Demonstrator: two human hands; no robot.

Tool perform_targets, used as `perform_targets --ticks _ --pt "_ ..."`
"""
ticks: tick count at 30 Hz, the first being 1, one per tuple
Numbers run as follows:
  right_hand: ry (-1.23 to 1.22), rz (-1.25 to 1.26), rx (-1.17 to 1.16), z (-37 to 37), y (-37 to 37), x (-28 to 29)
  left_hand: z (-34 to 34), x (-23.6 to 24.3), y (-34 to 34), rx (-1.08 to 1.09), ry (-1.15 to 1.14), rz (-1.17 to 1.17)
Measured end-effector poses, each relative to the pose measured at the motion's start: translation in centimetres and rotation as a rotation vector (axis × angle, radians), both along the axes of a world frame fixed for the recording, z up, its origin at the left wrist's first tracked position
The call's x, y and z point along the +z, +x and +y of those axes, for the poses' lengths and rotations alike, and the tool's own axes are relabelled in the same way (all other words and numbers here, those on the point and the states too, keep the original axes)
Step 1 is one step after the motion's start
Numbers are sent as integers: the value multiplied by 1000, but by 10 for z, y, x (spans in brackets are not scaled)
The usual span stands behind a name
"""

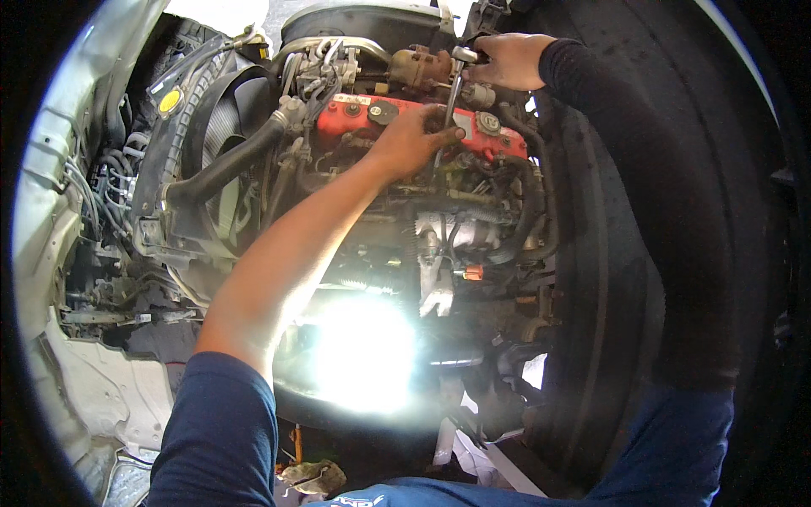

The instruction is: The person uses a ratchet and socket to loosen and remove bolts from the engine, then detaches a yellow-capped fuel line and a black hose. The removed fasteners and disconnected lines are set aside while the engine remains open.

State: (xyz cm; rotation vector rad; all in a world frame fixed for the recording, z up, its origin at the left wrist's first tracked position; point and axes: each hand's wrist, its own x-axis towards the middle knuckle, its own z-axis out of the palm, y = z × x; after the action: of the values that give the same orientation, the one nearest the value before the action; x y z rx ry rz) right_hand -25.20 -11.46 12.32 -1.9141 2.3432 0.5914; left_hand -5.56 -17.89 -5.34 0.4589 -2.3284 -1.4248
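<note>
A chrome ratchet wrench (454, 91) stands over the red valve cover (345, 119) of an engine, its round head at the upper end. My left hand (410, 142) is closed round the lower part of its shaft, with the thumb lying across it. At the head end, my right hand (511, 63) has its fingers curled against the tool; some of those fingertips are hidden. Below my right hand, a dark round cap (487, 123) sits on the valve cover, and another cap (382, 111) is left of the wrench. Whatever the wrench's lower end meets is covered by my left hand.
At the left are the radiator fan shroud (196, 127) and a thick black hose (224, 169). A rusty brown metal part (414, 68) lies behind the valve cover. A bright work light (363, 355) glares below my left forearm. Dark body panels line the right side.
</note>
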Motion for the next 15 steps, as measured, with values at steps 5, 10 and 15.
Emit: perform_targets --ticks 5,10,15 --pt "104 61 -107 4 10 10 -15 21 -1 -150 -68 -153" --pt "32 -24 -134 6 3 4 -2 33 -3 20 -254 -215" --pt "31 13 -130 3 5 0 -12 39 2 -138 -155 -140"
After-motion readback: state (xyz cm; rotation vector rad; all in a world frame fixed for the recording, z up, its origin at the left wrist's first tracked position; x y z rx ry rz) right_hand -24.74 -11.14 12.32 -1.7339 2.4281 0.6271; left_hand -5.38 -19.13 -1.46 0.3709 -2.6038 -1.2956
